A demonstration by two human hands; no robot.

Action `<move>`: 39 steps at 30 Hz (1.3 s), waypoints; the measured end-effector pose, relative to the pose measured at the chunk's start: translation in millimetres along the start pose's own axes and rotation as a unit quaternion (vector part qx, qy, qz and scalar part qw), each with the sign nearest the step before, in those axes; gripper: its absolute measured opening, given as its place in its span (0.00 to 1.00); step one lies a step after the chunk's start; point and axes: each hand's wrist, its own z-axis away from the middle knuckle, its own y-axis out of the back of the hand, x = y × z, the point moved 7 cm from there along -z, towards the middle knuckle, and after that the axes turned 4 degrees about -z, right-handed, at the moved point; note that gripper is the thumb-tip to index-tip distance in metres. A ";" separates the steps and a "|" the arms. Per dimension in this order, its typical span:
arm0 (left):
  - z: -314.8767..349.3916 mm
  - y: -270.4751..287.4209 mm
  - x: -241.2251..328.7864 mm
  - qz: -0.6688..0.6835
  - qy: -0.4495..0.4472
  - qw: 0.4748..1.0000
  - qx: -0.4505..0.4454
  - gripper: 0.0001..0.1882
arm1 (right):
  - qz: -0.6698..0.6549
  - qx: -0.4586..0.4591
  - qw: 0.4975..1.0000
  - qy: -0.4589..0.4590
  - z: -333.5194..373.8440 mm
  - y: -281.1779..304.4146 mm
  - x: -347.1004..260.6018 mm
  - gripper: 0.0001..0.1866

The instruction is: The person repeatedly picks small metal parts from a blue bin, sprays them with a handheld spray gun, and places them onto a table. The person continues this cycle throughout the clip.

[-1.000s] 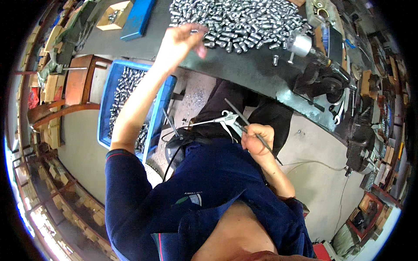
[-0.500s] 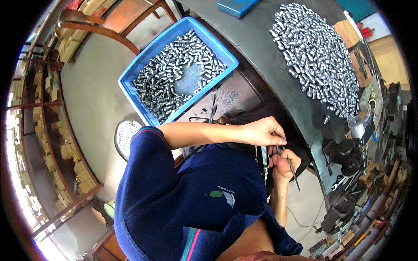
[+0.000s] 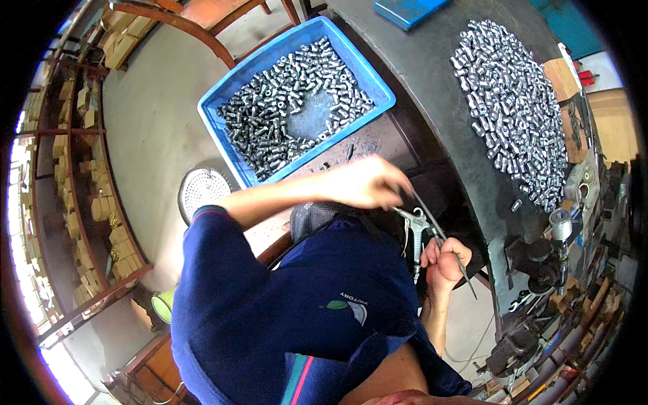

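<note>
My right hand point(image 3: 447, 262), closed, grips a long thin dark rod-like tool point(image 3: 426, 210) that tapers to a point below the fist. Whether a small part is also in this hand is hidden by the fingers. My left hand point(image 3: 374, 183) is up and to the left, by the tool's upper end; motion smears its fingers, so its grip cannot be made out. An air blow gun point(image 3: 417, 236) with a slim nozzle hangs between the hands, in front of my lap. Beyond my left forearm, a blue plastic tray point(image 3: 236, 169) holds many small metal fittings point(image 3: 270, 101).
On the dark workbench point(image 3: 432, 88) at right lies a big heap of shiny metal fittings point(image 3: 513, 108), with a flat blue case point(image 3: 408, 10) farther back. Clamps and tools crowd the bench's right end. A perforated round stool point(image 3: 204, 192) and shelves of boxes point(image 3: 88, 189) stand left.
My left hand has moved away from my right hand, up and left, uncovering the air gun and the tool's upper length. My right hand keeps hold of the tool. The view has shifted slightly.
</note>
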 end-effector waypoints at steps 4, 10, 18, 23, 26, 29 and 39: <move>63.1 114.3 -50.6 -0.281 0.135 0.925 0.219 0.13 | -0.021 0.000 1.000 0.012 2.6 2.9 -7.8 0.17; 139.4 160.5 -162.7 -0.490 0.231 0.820 0.184 0.13 | -0.036 -0.026 0.999 0.002 2.1 6.7 4.7 0.16; 119.2 126.4 -214.5 -0.619 0.320 0.701 -0.154 0.08 | -0.023 0.003 1.000 0.005 9.0 7.8 -0.1 0.15; 115.9 133.8 -209.6 -0.622 0.342 0.683 -0.169 0.13 | -0.031 0.017 0.999 0.018 11.7 13.8 3.1 0.14; 98.6 147.7 -174.1 -0.578 0.366 0.729 0.009 0.09 | -0.019 0.022 0.999 0.021 12.0 13.5 0.9 0.15; 74.4 145.4 -136.1 -0.170 0.253 0.938 0.166 0.12 | -0.007 -0.002 1.000 0.010 10.2 11.8 0.2 0.18; -28.5 -52.4 -14.0 0.452 0.140 0.878 -0.074 0.13 | 0.117 -0.037 0.989 0.087 14.3 5.0 -18.5 0.15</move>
